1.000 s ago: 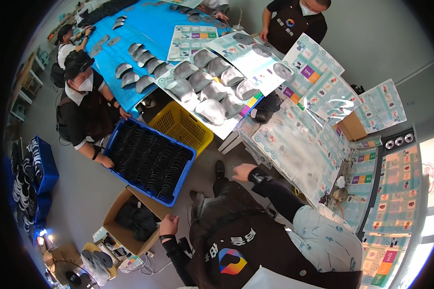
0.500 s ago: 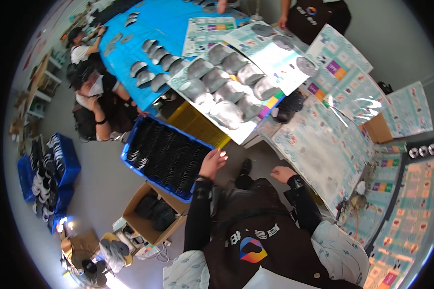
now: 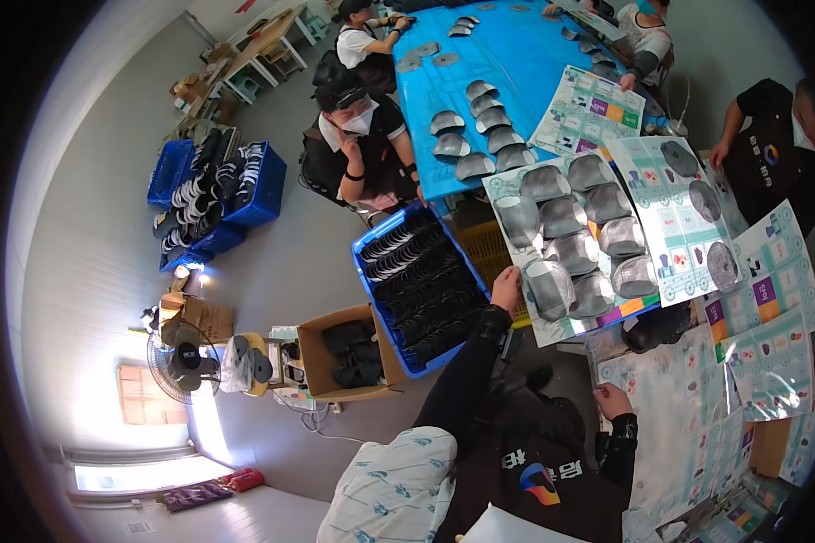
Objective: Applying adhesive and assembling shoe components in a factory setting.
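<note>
My left hand (image 3: 507, 291) reaches forward beside the near left edge of a printed sheet (image 3: 549, 331); its fingers look stretched, and I cannot tell whether they touch the sheet. Several curved grey visor-like pieces (image 3: 572, 252) lie in rows on that sheet. Left of the hand stands a blue crate (image 3: 393, 337) packed with rows of dark curved pieces (image 3: 426, 299). My right hand (image 3: 613, 400) hangs by the table edge with its fingers curled in, and nothing shows in them. Under the sheet's far corner, a dark rounded item (image 3: 656, 328) is partly hidden.
A cardboard box (image 3: 349, 395) with dark items and a fan (image 3: 183, 360) stand at the left. Farther off are blue crates of stacked pieces (image 3: 255, 185). A seated person (image 3: 362, 149) is by the blue-covered table (image 3: 507, 54); another person (image 3: 770, 154) stands at the right.
My view has swung to the left. My left hand has moved from the crate's corner to the printed sheet's edge. My right hand stays low with curled fingers.
</note>
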`<state>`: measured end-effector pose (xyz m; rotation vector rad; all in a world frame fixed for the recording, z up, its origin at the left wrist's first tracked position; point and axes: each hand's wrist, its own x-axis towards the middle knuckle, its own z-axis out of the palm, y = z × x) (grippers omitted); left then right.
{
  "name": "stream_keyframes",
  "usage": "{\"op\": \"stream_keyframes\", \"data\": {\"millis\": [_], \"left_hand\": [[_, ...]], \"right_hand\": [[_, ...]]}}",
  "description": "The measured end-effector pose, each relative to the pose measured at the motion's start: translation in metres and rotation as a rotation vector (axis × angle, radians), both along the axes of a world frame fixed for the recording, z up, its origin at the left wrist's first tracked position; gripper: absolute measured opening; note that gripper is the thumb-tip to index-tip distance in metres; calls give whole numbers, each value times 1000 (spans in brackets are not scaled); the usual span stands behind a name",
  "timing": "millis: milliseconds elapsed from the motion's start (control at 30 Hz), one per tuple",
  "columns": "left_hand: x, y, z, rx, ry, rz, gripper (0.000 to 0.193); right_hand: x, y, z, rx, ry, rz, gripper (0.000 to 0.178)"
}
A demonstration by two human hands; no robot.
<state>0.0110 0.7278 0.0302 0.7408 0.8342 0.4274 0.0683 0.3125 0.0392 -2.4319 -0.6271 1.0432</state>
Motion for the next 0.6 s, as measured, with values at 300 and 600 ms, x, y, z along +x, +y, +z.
{"op": "stream_keyframes", "data": {"millis": [300, 600], "left_hand": [[-31, -32, -7, 200, 107, -335, 19], [-43, -55, 9, 130, 70, -517, 30]], "right_hand": [[45, -10, -6, 20, -41, 6, 37], [49, 18, 31, 107, -116, 3, 38]]}}
